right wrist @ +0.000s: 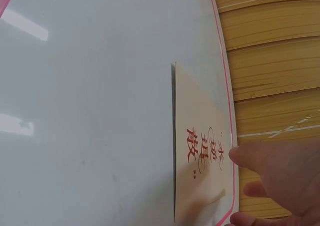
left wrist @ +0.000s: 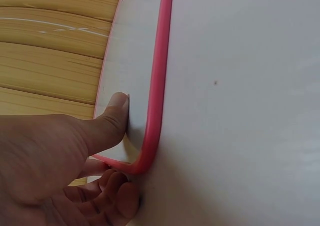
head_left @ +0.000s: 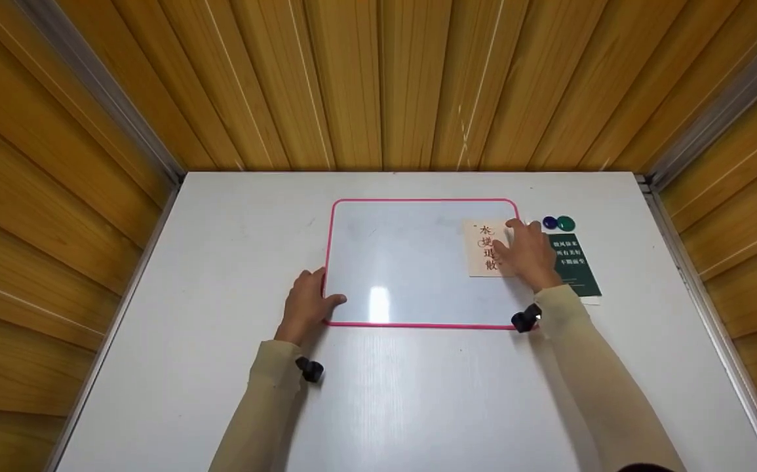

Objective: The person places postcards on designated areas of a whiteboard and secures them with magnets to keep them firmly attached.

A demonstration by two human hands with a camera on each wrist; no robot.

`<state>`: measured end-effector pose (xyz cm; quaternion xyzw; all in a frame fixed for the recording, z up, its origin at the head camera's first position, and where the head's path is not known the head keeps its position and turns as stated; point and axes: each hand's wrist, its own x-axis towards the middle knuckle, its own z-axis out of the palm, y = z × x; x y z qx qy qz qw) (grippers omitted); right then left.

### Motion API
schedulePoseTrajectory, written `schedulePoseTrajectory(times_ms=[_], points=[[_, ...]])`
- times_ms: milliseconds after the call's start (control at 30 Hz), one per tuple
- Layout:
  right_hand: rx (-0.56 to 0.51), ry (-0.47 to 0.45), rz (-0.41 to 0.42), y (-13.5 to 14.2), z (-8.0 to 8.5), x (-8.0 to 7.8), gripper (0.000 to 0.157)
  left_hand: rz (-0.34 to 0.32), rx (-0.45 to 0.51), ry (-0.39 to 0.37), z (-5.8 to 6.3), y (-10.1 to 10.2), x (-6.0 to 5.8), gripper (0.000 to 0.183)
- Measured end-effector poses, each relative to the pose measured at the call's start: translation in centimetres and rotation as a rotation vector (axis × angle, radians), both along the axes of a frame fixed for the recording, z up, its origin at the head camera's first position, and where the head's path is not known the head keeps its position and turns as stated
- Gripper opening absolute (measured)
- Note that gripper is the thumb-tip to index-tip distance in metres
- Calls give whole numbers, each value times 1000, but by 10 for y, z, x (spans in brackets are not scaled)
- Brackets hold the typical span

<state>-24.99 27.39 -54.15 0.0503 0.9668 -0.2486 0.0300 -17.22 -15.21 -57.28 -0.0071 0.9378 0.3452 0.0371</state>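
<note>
A whiteboard (head_left: 411, 262) with a pink frame lies on the white table. My left hand (head_left: 305, 303) grips its left edge near the lower corner. In the left wrist view the thumb (left wrist: 117, 104) is over the board face, and the other fingers curl by the pink rim (left wrist: 157, 76). A cream card (head_left: 476, 262) with red Chinese characters lies on the board's right part. Over that card and the board's right edge is my right hand (head_left: 530, 254), fingers spread. Whether its fingertips touch the card I cannot tell. The hand hides the card's right side.
To the right of the board lies a dark green card (head_left: 578, 269) with white characters, partly behind the right hand. Beyond it sit a blue round piece (head_left: 550, 223) and a green round piece (head_left: 566, 223). Wood-look panels (head_left: 404, 85) enclose the table (head_left: 221, 262) at the back and sides.
</note>
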Motion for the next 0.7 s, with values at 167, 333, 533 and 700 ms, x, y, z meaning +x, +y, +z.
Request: schedulePoseTrajectory(times_ms=[167,333,533,700], points=[[-13,40,0,9,1,0,58,-13,-12,10,0,1,0,73],[-10,98,7,19,1,-4,57,1,2,-7,1,1,0,74],[-34,147,12,29,-1,-7,56,-1,22,-16,0,0,0,73],[-30,168,36,38,-2,-10,54,-8,28,-18,-1,-1,0,74]])
